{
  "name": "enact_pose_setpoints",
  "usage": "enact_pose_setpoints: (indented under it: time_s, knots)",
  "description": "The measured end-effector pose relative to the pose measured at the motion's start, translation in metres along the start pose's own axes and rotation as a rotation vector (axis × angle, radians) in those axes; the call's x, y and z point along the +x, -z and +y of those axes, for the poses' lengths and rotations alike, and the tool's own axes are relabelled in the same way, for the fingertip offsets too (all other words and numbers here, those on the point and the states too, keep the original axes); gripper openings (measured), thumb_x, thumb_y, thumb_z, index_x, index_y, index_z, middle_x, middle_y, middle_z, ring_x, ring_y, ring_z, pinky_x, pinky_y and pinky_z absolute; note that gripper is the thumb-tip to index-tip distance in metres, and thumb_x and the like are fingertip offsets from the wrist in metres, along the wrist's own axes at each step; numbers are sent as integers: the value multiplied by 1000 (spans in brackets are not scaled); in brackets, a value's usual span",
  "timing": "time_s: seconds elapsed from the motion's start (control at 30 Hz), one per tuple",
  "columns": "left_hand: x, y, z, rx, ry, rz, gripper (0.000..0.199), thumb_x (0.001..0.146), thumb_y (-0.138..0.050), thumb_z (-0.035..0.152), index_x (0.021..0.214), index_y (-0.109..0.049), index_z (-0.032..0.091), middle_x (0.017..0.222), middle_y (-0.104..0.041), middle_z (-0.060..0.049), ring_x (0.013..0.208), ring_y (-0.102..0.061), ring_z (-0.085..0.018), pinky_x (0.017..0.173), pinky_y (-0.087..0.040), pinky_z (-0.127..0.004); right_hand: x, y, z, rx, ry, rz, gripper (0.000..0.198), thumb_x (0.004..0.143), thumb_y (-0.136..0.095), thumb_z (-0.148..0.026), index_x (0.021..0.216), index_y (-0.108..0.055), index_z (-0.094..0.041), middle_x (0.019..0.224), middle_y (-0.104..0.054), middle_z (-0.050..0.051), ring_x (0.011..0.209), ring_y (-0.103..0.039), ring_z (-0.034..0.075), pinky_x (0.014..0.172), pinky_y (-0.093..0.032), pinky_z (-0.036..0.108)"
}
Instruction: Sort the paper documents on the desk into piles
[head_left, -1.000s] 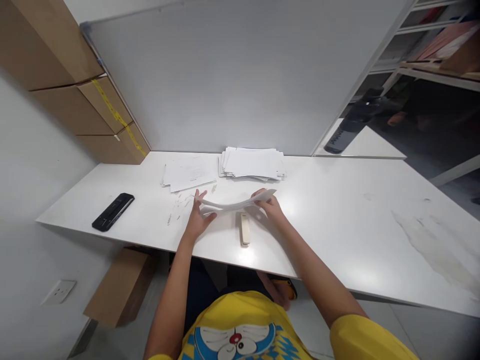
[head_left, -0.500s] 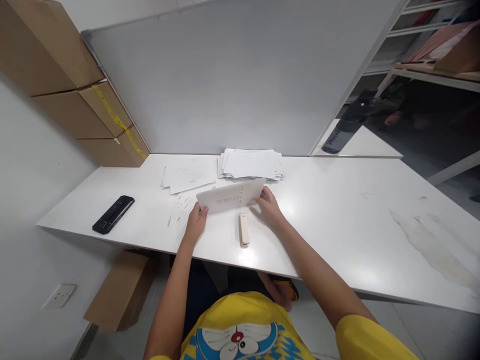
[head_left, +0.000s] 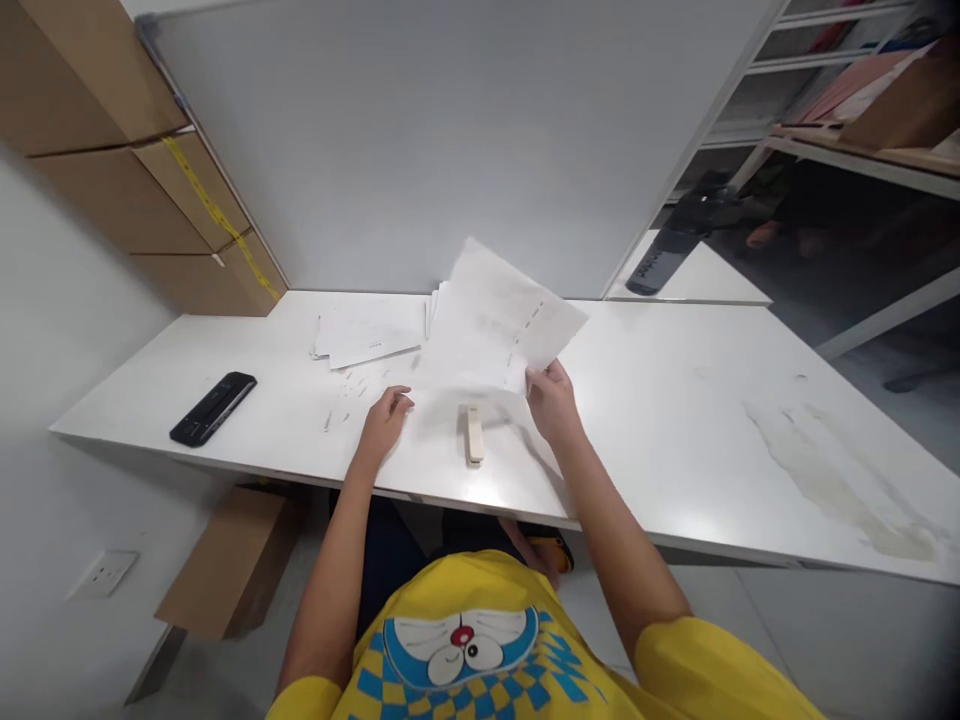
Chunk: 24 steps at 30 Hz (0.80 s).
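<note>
My right hand (head_left: 553, 402) pinches the lower right corner of a white paper sheet (head_left: 487, 320), which is raised and tilted above the table. Faint print shows through the sheet; I cannot tell whether it is one leaf or more. Just off the sheet's lower left corner is my left hand (head_left: 384, 425), its fingers loosely bent, thumb and forefinger apart, with nothing between them. Between the two hands a cream stapler (head_left: 474, 435) lies on the white table (head_left: 660, 420). The raised sheet mostly hides a paper stack (head_left: 433, 308) behind it.
Several loose papers (head_left: 375, 335) lie at the back left. A black phone-like device (head_left: 214, 408) rests near the left end. Cardboard boxes (head_left: 165, 205) are stacked at the left wall, a whiteboard (head_left: 450, 130) stands behind the table, and a dark bottle (head_left: 664, 250) is beyond its right edge.
The sheet, held low between both hands before, has swung up and turned in my right hand. My left hand has come off it. The whole view has shifted slightly.
</note>
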<state>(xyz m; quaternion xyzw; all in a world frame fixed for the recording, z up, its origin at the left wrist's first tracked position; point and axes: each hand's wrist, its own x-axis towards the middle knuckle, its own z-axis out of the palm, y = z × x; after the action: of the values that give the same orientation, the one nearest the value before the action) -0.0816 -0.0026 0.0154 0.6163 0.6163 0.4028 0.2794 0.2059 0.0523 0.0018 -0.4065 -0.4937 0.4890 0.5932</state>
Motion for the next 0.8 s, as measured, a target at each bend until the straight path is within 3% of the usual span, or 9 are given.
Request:
enact_pose_setpoints:
  time_s: [0.17,0.23,0.33,0.47,0.67,0.8]
  knots:
    - [0,-4,-3,154,-79,-9,30,97,-45,38,112,-66,23,109,-72,-8,105,-67,-25,94,-52,-39,-89,55,-23,-238,-391,-263,38,70,-74,-40,104,-72,-25,90,-76,9,92,-68,33,78,-55,43]
    - [1,-7,-3,207,-134,3,30,97,-45,36,110,-67,22,111,-71,-8,106,-65,-25,96,-52,-39,-122,80,-30,-273,-534,-264,37,69,-74,-41,102,-73,-23,89,-76,8,88,-69,33,75,-56,43]
    - [2,-9,-1,263,-184,5,30,97,-43,33,111,-68,21,112,-71,-9,107,-64,-26,98,-51,-40,-153,106,-40,-306,-646,-142,35,70,-74,-42,98,-72,-21,89,-76,7,86,-69,31,73,-55,40]
    - [1,-10,0,313,-187,-32,32,98,-42,31,115,-66,20,114,-70,-10,109,-63,-26,97,-50,-40,-168,120,-49,-316,-708,-14,29,68,-74,-39,91,-71,-21,88,-76,7,80,-68,27,69,-52,36]
    - [1,-13,-6,373,-236,-68,34,101,-39,31,121,-64,20,117,-69,-10,113,-61,-27,98,-49,-40,-163,125,-56,-310,-742,-96,36,71,-75,-37,104,-74,-22,96,-77,8,92,-72,32,81,-56,41]
    - [1,-14,-8,387,-261,-66,34,100,-39,30,120,-64,19,115,-69,-10,111,-61,-27,97,-49,-40,-156,131,-58,-344,-721,-50,38,68,-77,-35,104,-75,-22,94,-77,9,91,-72,33,78,-58,40]
